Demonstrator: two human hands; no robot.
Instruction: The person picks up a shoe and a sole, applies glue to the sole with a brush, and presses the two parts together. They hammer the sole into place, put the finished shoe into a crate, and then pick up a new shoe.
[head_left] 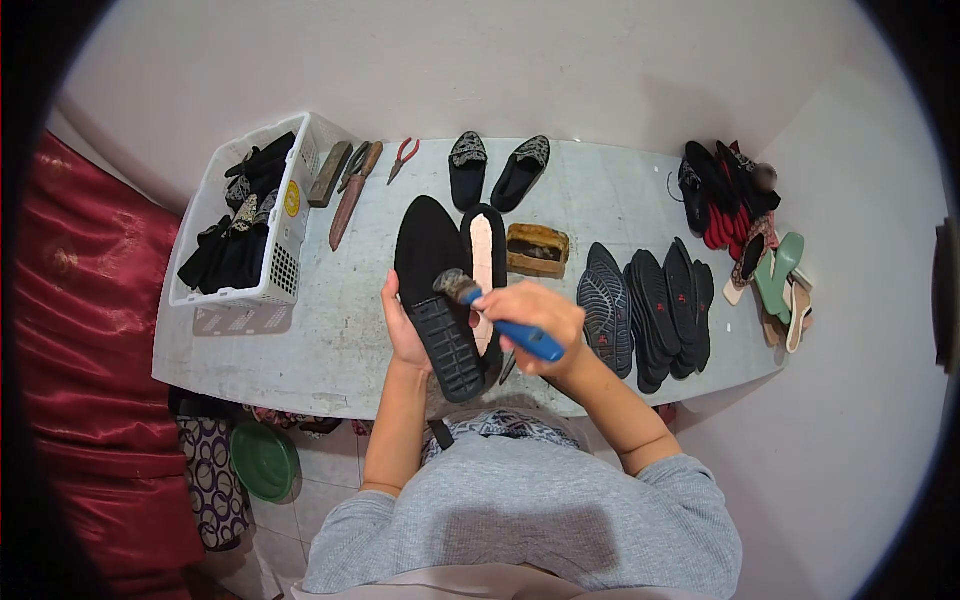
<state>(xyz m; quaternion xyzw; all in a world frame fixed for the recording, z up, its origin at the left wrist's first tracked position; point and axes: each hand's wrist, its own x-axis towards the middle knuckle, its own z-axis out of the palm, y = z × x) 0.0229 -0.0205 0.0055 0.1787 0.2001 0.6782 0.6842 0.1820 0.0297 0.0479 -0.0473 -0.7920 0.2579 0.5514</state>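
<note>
My left hand point(404, 330) is wrapped round the side of a black shoe point(427, 245), holding it with its underside up. A ridged black heel piece point(448, 352) covers the rear of that underside, while the front is plain black. In my right hand point(548, 312) is a blue-handled brush point(530, 341), its bristles right at the middle of the underside. Just behind, a second black shoe point(497, 240) lies with a cream-pink strip along its underside, partly hidden by my right hand. Close by stands a small stained box point(537, 262) with dark contents.
Several black soles point(606, 310) lie at right. Beyond them are a pile of shoes point(722, 200) and green shoe forms point(774, 275). At left stand a white basket point(285, 262) of dark shoes, a sheathed knife point(350, 205) and red pliers point(405, 158). Two finished-looking shoes point(467, 175) sit at the back.
</note>
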